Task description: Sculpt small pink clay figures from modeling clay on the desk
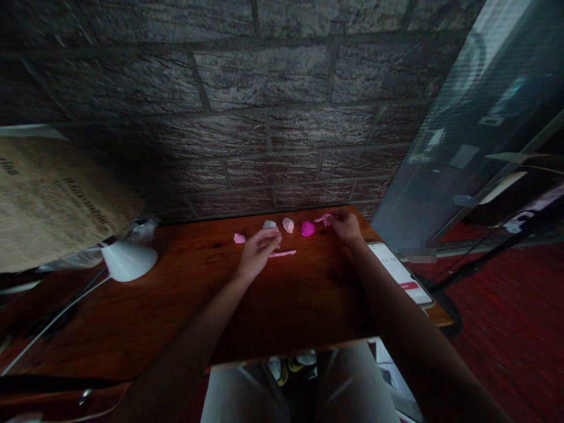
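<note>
My left hand (258, 249) is over the wooden table, thumb and fingertips drawn together. Whatever may be between them is too small to make out. Just behind it sits a white lump of modelling clay (269, 224), partly covered by the fingers. A thin pink clay strip (284, 253) lies by the fingertips. My right hand (347, 226) has its fingers closed on a ragged pink clay piece (324, 220) near the table's back right corner. Between the hands are a pale peach lump (288, 225) and a bright magenta lump (307, 228). A small pink lump (239, 238) rests to the left.
A phone (400, 274) lies at the table's (291, 305) right edge, under my right forearm. At left stand a white lamp-like cone with a cable (128, 261) and a printed paper bag (57, 194). A stone-block wall (264, 135) rises behind; a glass door (449, 147) is at right.
</note>
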A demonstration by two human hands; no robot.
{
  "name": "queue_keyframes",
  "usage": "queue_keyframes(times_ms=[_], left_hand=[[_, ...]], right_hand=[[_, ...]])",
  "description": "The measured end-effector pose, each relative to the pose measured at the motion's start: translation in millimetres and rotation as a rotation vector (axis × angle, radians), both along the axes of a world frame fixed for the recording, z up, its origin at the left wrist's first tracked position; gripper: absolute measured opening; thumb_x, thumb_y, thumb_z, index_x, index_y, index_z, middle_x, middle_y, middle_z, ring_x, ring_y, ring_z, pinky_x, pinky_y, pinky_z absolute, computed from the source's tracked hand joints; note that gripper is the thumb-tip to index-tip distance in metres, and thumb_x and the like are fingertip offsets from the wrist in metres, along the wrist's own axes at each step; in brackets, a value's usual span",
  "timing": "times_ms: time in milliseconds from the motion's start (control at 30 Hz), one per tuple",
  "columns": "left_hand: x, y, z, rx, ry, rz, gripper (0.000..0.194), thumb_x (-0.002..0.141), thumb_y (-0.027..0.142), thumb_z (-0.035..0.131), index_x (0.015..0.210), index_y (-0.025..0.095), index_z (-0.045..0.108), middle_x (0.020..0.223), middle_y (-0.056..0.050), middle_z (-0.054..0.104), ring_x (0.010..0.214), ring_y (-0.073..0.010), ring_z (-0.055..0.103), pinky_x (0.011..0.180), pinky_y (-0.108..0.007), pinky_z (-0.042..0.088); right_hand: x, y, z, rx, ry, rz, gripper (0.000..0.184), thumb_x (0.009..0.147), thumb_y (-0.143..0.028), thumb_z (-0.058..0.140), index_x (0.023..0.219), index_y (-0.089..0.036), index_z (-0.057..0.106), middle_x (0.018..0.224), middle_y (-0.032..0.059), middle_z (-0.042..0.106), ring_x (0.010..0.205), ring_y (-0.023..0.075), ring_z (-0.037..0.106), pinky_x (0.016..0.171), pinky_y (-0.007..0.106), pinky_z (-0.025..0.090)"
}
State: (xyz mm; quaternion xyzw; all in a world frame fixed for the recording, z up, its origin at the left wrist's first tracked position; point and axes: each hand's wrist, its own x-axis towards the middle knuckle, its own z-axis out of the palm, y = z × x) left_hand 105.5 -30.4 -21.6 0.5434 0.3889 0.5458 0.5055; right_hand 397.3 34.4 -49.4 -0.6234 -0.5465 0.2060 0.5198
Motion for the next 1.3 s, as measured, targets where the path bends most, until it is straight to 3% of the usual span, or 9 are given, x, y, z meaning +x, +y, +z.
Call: queue_keyframes(times_ms=[267,500,600,700,800,867,967,1100,1300], left_hand=[[-0.7,2.3,0.9,0.016,0.003,0.002,0.040,0.068,0.042,0.088,0.097,0.018,0.075,0.097,-0.007,0.078,0.069,-0.0142,0.071,0.062,-0.025,0.057],[-0.2,-9.9,17.1,0.013,0.120,0.061,0.051,0.065,0.053,0.088,0.099,0.017,0.076,0.110,-0.010,0.079,0.076,-0.0161,0.071,0.068,-0.027,0.058],[4.3,-12.3,22.2,-0.002,0.225,0.105,0.049,0.068,0.050,0.085,0.104,0.018,0.075,0.116,-0.008,0.078,0.079,-0.0155,0.071,0.071,-0.027,0.058],[12.2,-15.4,24.6,0.010,0.330,0.152,0.043,0.067,0.045,0.084,0.101,0.019,0.075,0.115,-0.006,0.079,0.079,-0.0161,0.071,0.076,-0.031,0.060],[19.8,-24.4,28.3,0.054,0.492,0.179,0.034,0.068,0.041,0.079,0.097,0.023,0.075,0.110,-0.001,0.081,0.083,-0.0204,0.074,0.081,-0.040,0.063],[23.7,-31.2,31.4,0.086,0.583,0.198,0.027,0.070,0.040,0.075,0.093,0.026,0.074,0.103,0.001,0.081,0.086,-0.0221,0.075,0.085,-0.044,0.064],[28.4,-37.8,34.7,0.087,0.627,0.192,0.022,0.070,0.040,0.071,0.087,0.028,0.071,0.099,0.002,0.080,0.086,-0.0230,0.074,0.089,-0.047,0.062],[34.5,-39.1,37.0,0.082,0.707,0.259,0.018,0.067,0.044,0.070,0.079,0.030,0.069,0.086,0.004,0.078,0.082,-0.0250,0.073,0.089,-0.051,0.060],[37.2,-30.7,35.4,0.037,0.714,0.282,0.022,0.059,0.044,0.069,0.075,0.029,0.068,0.074,0.003,0.074,0.070,-0.0215,0.068,0.087,-0.046,0.059]], right_hand=[[-11.9,-7.5,10.2,-0.025,0.101,-0.034,0.026,0.070,-0.023,0.068,0.096,-0.020,0.071,0.087,0.0073,0.078,0.088,0.0262,0.076,0.082,0.039,0.060],[-24.0,-26.2,41.8,-0.064,0.045,-0.144,0.036,0.075,-0.019,0.073,0.110,-0.015,0.069,0.120,0.0154,0.073,0.119,0.0317,0.067,0.108,0.046,0.049],[-32.9,-67.0,57.0,0.089,-0.075,-0.180,0.037,0.079,-0.021,0.076,0.114,-0.017,0.067,0.124,0.0142,0.069,0.127,0.0323,0.060,0.112,0.051,0.045],[-55.6,-146.7,60.5,0.342,-0.137,-0.043,0.023,0.094,-0.028,0.064,0.115,-0.020,0.065,0.119,0.0096,0.070,0.117,0.0238,0.064,0.106,0.042,0.050],[-79.6,-241.9,34.4,0.398,-0.137,0.230,0.020,0.103,-0.034,0.054,0.098,-0.021,0.068,0.092,0.0042,0.074,0.082,0.0153,0.069,0.078,0.029,0.056],[-84.5,-295.8,-1.8,0.424,-0.200,0.432,0.029,0.101,-0.039,0.056,0.078,-0.023,0.063,0.064,-0.0013,0.065,0.056,0.0123,0.060,0.057,0.025,0.049],[-72.2,-353.9,-65.9,0.226,-0.268,0.483,0.039,0.099,-0.038,0.053,0.063,-0.024,0.052,0.052,-0.0029,0.054,0.047,0.0123,0.052,0.047,0.027,0.038],[-46.2,-404.1,-126.4,0.044,-0.128,0.413,0.034,0.088,-0.028,0.053,0.057,-0.024,0.039,0.047,-0.0051,0.042,0.040,0.0103,0.037,0.043,0.026,0.027],[-53.2,-415.7,-157.5,-0.208,0.087,0.419,0.028,0.077,-0.031,0.056,0.059,-0.023,0.038,0.052,-0.0045,0.041,0.043,0.0107,0.037,0.041,0.024,0.024]])
